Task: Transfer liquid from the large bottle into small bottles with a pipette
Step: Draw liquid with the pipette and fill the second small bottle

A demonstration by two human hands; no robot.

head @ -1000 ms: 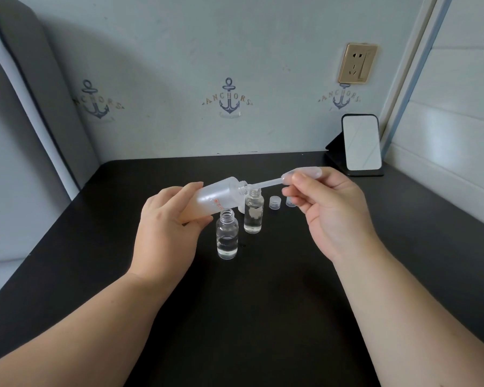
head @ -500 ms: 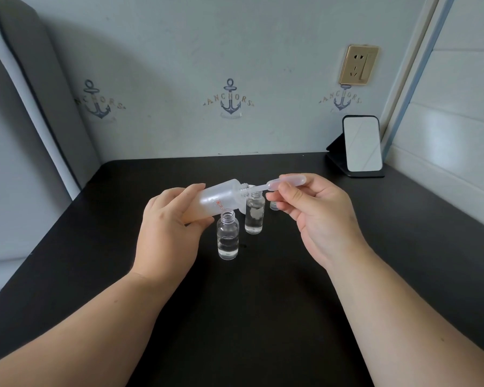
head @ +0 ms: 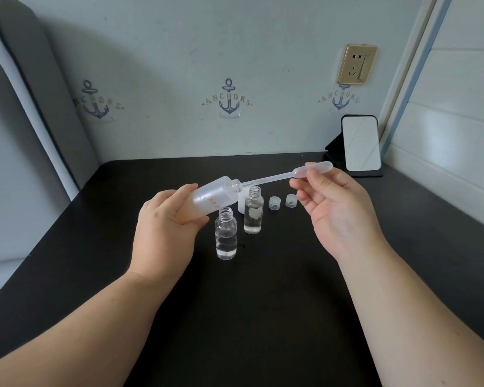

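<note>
My left hand (head: 165,233) grips the large frosted bottle (head: 213,198), tilted with its open mouth pointing right and slightly up. My right hand (head: 336,210) pinches the bulb of a clear plastic pipette (head: 285,175), whose tip sits just inside the bottle's mouth. Two small clear bottles stand uncapped on the black table (head: 249,317): the near one (head: 225,234) below the large bottle, the far one (head: 253,210) just behind it. Both hold some clear liquid.
Two small clear caps (head: 273,203) (head: 291,200) lie right of the far small bottle. A white cap (head: 241,205) shows partly behind it. A mirror on a black stand (head: 361,143) sits at the back right corner. Walls close the table's back and right.
My right hand has drawn back to the right and up, pulling most of the pipette out of the large bottle, which has shifted slightly left. The two small caps are uncovered again.
</note>
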